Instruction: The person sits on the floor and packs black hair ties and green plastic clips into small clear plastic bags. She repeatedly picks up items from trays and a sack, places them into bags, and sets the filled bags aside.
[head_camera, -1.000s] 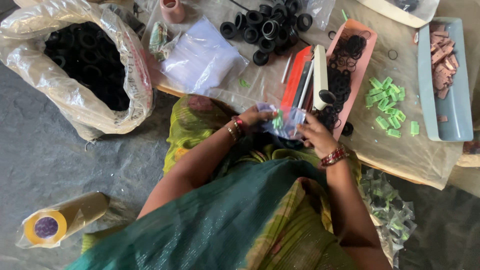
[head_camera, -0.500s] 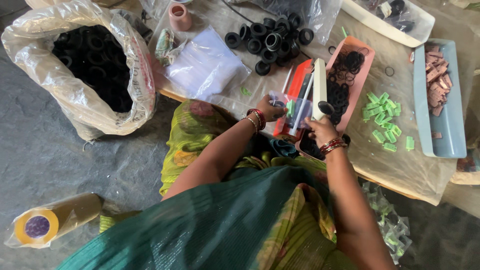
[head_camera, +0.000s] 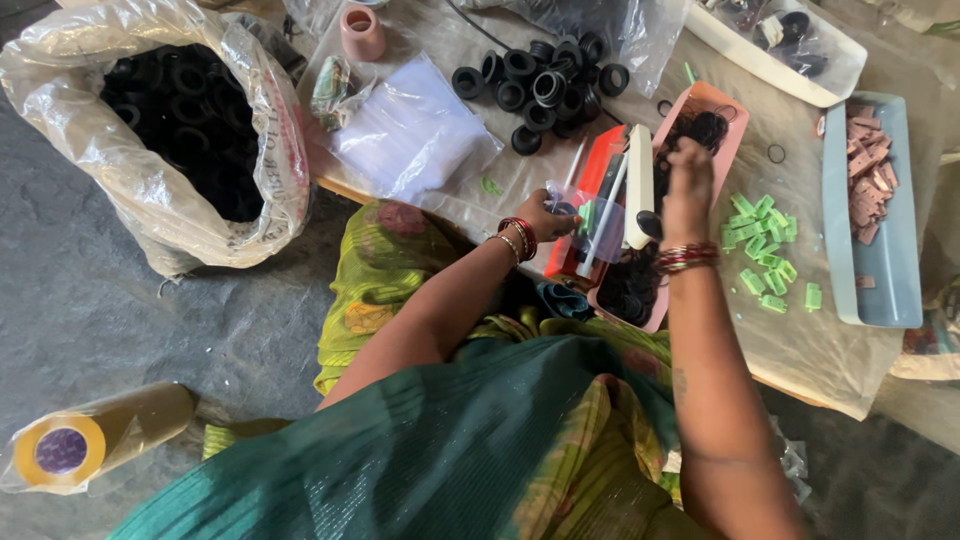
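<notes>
Two hands work: left hand (head_camera: 548, 213) fingers grip a clear bag (head_camera: 598, 222), right hand (head_camera: 688, 180) fingers curl in pink tray (head_camera: 722, 108).

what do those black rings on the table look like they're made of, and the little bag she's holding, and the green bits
black rings: likely rubber or a soft plastic, matte black with a dull sheen. Small bag held by the left hand: thin clear plastic film, glossy and crinkled; its contents show through. Green pieces: probably moulded plastic, uniform bright green with blocky shapes, though too small to be sure.

Clear sack (head_camera: 90, 150) of black rings, left; clear pouches (head_camera: 415, 125), perhaps empty, centre.
</notes>
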